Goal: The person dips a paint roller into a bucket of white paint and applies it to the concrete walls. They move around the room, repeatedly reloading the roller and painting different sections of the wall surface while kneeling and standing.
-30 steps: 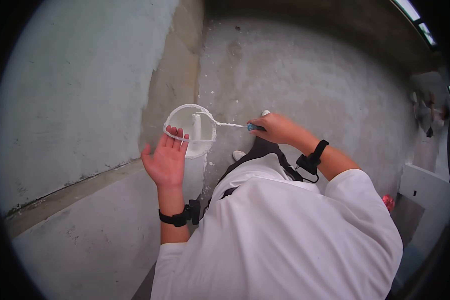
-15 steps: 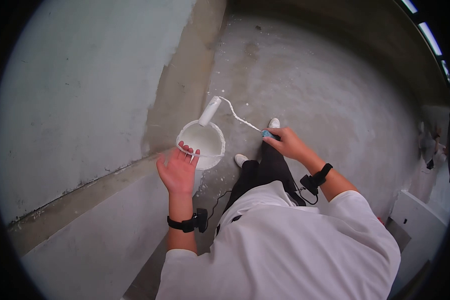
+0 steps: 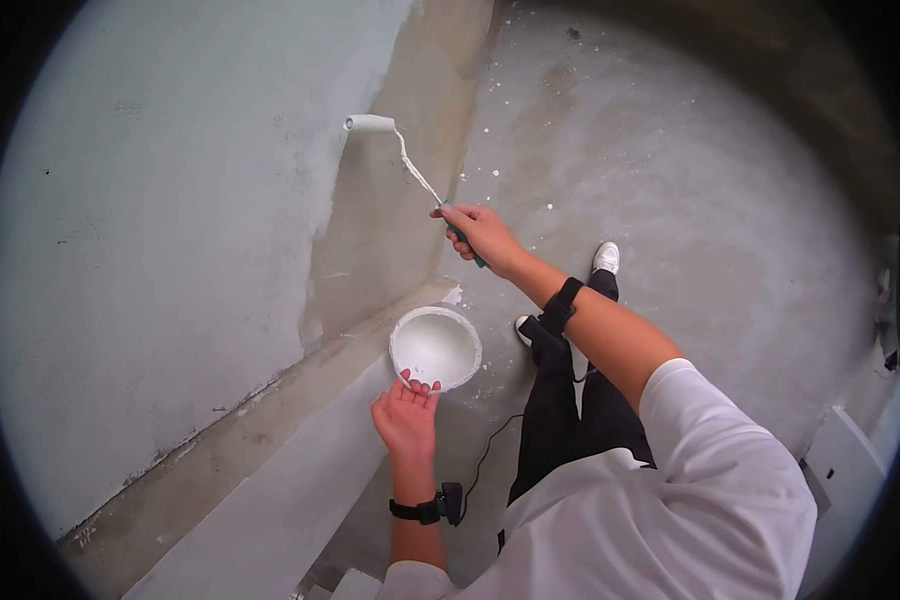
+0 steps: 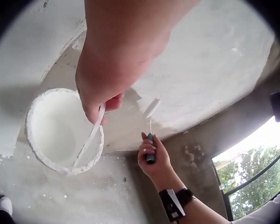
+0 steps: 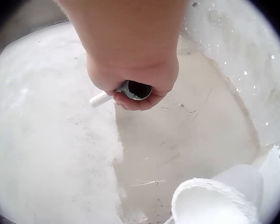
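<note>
My right hand [image 3: 485, 238] grips the dark handle [image 4: 150, 154] of a paint roller [image 3: 372, 123]. The roller's white sleeve is up by the wall, overlapping the edge between painted and bare plaster in the head view. Paint coats its bent wire arm. Lower down, my left hand [image 3: 407, 425] holds a white bucket [image 3: 395, 352] by its thin bail handle [image 4: 89, 139], the fingers curled round it in the left wrist view. White paint lies inside the bucket, and dried paint crusts its rim.
A pale painted wall [image 3: 190, 200] stands at the left, with a bare tan strip [image 3: 400, 180] near the corner. Along its foot runs a ledge [image 3: 260, 400] with a white face. Paint spots dot the grey floor [image 3: 670, 220]. A cable [image 3: 485, 455] hangs beside my legs.
The roller has come up out of the bucket and swung left to the wall in my right hand. My left hand still holds the bucket, now lower and further right in view.
</note>
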A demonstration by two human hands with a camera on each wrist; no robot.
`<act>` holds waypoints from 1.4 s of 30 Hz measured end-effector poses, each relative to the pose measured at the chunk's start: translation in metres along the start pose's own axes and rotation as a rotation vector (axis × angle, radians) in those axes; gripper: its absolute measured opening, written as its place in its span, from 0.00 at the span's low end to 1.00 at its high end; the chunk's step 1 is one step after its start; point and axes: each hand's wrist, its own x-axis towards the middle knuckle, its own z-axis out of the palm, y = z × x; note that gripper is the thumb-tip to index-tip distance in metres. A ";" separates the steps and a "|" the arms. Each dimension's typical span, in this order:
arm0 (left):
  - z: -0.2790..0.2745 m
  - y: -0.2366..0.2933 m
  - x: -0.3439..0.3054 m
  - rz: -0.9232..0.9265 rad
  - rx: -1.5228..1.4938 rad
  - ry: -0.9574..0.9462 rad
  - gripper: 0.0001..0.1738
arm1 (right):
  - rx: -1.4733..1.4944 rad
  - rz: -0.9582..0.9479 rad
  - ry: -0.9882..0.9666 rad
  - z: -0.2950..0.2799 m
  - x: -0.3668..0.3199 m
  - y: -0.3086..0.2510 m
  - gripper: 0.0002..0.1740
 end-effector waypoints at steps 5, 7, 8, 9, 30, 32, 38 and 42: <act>-0.046 -0.009 0.002 -0.013 0.039 0.098 0.28 | 0.352 0.019 -0.071 0.032 0.047 0.023 0.20; -0.063 -0.012 0.003 -0.035 0.028 0.151 0.28 | 0.389 0.049 -0.058 0.037 0.058 0.033 0.20; -0.073 -0.014 0.002 -0.052 0.008 0.197 0.28 | 0.417 0.073 -0.053 0.038 0.062 0.036 0.20; -0.087 -0.016 0.002 -0.052 0.007 0.198 0.28 | 0.416 0.075 -0.054 0.039 0.061 0.040 0.20; -0.230 -0.070 -0.031 -0.216 -0.089 0.566 0.26 | 0.305 -0.029 -0.050 0.017 0.070 0.021 0.23; -0.228 -0.070 -0.034 -0.214 -0.096 0.554 0.26 | 0.285 -0.019 -0.051 0.016 0.077 0.018 0.23; -0.237 -0.075 -0.035 -0.233 -0.086 0.515 0.25 | 0.212 0.129 -0.054 0.031 0.046 0.075 0.22; -0.240 -0.078 -0.030 -0.240 -0.072 0.462 0.24 | 0.094 0.253 -0.106 0.035 0.007 0.119 0.22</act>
